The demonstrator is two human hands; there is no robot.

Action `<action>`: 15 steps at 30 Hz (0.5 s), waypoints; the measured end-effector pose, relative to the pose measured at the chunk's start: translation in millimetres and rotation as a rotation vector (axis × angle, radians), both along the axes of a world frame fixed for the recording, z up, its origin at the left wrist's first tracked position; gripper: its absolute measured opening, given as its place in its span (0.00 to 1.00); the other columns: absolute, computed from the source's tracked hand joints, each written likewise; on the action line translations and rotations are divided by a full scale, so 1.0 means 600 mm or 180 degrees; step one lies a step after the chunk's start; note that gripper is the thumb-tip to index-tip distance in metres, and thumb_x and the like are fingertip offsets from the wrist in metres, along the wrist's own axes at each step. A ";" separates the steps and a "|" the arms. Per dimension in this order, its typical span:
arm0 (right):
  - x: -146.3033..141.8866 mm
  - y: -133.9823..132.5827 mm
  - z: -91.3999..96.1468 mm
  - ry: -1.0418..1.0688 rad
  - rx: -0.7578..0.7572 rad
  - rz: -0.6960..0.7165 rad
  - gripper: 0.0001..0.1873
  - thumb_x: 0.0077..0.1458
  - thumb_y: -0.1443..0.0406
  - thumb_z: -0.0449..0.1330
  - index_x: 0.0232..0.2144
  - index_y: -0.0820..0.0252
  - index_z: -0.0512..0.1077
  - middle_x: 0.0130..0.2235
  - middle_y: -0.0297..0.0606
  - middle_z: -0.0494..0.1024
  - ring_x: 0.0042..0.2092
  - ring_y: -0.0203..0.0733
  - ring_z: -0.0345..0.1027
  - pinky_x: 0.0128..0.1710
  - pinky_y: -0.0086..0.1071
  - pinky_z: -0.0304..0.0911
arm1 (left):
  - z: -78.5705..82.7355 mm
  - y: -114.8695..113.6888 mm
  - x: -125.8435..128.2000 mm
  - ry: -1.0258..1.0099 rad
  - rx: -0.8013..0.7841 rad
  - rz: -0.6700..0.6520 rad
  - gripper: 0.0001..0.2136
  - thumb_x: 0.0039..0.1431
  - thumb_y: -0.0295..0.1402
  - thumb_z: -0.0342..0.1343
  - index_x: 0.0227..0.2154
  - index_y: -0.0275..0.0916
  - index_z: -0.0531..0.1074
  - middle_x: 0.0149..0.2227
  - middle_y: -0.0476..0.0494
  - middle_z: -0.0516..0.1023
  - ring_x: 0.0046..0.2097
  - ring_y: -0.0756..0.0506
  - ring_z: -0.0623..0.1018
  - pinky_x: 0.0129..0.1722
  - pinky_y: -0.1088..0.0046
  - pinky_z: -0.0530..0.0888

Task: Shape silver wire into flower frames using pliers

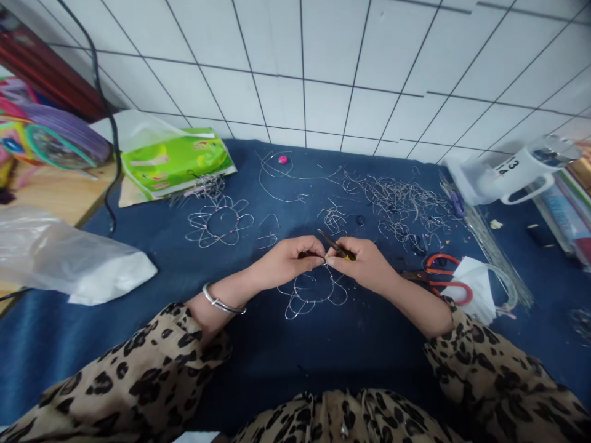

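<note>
A flower-shaped wire frame, with thin loops round a ring and small pinkish spots on it, hangs at my fingertips over the blue cloth. My left hand pinches its upper edge between thumb and fingers. Close against it, my right hand is closed round a dark-jawed hand tool with a bit of yellow, perhaps pliers, its tip pointing up and left. Thumb and finger of that hand also meet at the wire. The exact pinch point is hidden by the fingers. Another wire flower lies flat at the upper left.
Tangled wire scraps spread over the blue cloth at the back right. Orange-handled scissors lie by my right forearm, near a bundle of straight wires and a white mug. Leftward are a green tissue pack and a plastic bag.
</note>
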State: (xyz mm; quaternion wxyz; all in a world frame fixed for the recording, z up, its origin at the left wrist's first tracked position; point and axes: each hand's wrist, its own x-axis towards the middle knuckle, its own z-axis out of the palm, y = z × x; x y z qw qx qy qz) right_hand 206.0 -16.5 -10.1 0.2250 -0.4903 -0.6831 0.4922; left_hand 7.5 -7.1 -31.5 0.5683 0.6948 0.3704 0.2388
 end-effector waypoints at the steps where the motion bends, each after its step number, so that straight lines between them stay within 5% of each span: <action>1: 0.000 0.000 -0.001 -0.0040 0.0009 0.0018 0.10 0.49 0.60 0.57 0.29 0.61 0.70 0.24 0.29 0.64 0.26 0.30 0.54 0.26 0.27 0.51 | -0.001 0.000 0.000 -0.0003 -0.0015 0.0019 0.06 0.58 0.30 0.51 0.36 0.36 0.69 0.34 0.46 0.72 0.34 0.51 0.71 0.34 0.73 0.70; 15: 0.003 0.001 -0.007 -0.0053 -0.0004 0.0044 0.11 0.49 0.58 0.57 0.29 0.60 0.70 0.24 0.29 0.64 0.25 0.30 0.54 0.25 0.27 0.51 | -0.003 -0.001 0.000 -0.0061 -0.0009 0.0030 0.06 0.58 0.29 0.50 0.36 0.36 0.70 0.36 0.45 0.72 0.33 0.52 0.71 0.33 0.74 0.70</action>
